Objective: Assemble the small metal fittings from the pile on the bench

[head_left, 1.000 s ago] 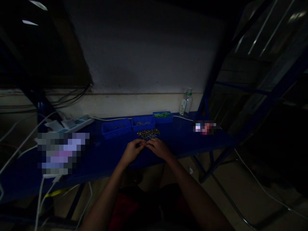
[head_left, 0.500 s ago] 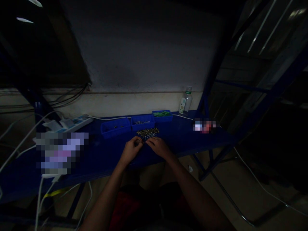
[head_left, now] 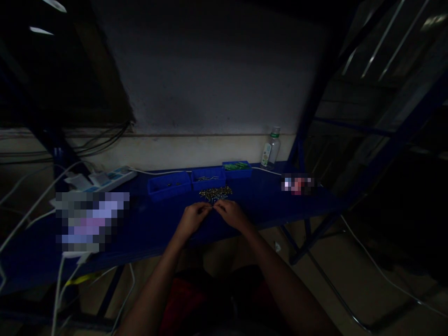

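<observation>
Dim light covers a blue table (head_left: 150,224). My left hand (head_left: 194,217) and my right hand (head_left: 228,213) meet fingertip to fingertip near its front edge, both closed in a pinch. A tiny thin piece shows between the fingertips, too small to name. Just beyond them lies a pile of small brassy and silvery metal parts (head_left: 216,192). Behind the pile stand a blue bin with a few small parts (head_left: 169,185), a blue bin with thin metal pieces (head_left: 208,178) and a blue bin with green items (head_left: 237,169).
A clear bottle (head_left: 270,148) stands at the back right. A power strip (head_left: 117,178) with plugs and white cables lies at the back left. Blurred-out items lie at left and right. Blue frame posts (head_left: 304,130) rise at the table's ends.
My left hand's fingers have shifted slightly right and closer to my right fingertips, and a thin piece now shows between them. The right hand has hardly moved.
</observation>
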A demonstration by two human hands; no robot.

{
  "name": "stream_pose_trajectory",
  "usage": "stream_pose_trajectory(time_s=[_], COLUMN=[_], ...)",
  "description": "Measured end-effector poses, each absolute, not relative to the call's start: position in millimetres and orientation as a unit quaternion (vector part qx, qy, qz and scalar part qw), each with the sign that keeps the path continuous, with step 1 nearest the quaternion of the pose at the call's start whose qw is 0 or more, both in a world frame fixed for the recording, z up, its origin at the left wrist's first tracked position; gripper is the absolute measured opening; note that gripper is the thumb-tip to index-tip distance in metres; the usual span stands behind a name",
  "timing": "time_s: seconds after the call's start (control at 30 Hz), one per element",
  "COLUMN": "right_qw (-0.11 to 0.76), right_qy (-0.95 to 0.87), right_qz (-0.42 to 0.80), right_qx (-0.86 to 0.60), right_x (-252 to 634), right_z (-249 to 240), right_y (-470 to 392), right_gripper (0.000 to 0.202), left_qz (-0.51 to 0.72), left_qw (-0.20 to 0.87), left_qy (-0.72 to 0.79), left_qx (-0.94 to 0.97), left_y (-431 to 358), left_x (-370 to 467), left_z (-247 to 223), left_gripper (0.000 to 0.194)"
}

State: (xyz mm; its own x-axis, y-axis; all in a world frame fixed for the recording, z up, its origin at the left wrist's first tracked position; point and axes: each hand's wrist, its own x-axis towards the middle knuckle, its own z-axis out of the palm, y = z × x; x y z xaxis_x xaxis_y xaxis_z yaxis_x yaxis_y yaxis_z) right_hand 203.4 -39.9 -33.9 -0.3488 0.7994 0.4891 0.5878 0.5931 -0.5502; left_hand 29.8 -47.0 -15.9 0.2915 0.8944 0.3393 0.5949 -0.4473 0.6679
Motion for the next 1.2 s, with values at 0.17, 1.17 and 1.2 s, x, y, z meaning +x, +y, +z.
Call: stream_pose_trajectory(time_s=[0.17, 1.17, 1.2], right_qw=[0.387, 0.369, 0.382], right_qy=[-0.797, -0.815, -0.807], right_qz=[0.163, 0.147, 0.150], right_qx=[-0.434, -0.423, -0.425], right_x=[204.8, 204.1, 204.2], right_z=[-32.1, -35.5, -34.7], right_y=[-40.2, -37.5, -38.0], right_gripper=[0.013, 0.011, 0.011], left_qz=[0.363, 0.395, 0.392], left_qw=[0.191, 0.187, 0.182], left_qy=[0.486, 0.457, 0.467], left_qx=[0.772, 0.775, 0.771], left_y=[-47.5, -50.0, -49.1], left_x=[30.7, 30.1, 29.5], left_z=[-15.7, -15.1, -15.7], left_gripper=[0.031, 0.025, 0.024])
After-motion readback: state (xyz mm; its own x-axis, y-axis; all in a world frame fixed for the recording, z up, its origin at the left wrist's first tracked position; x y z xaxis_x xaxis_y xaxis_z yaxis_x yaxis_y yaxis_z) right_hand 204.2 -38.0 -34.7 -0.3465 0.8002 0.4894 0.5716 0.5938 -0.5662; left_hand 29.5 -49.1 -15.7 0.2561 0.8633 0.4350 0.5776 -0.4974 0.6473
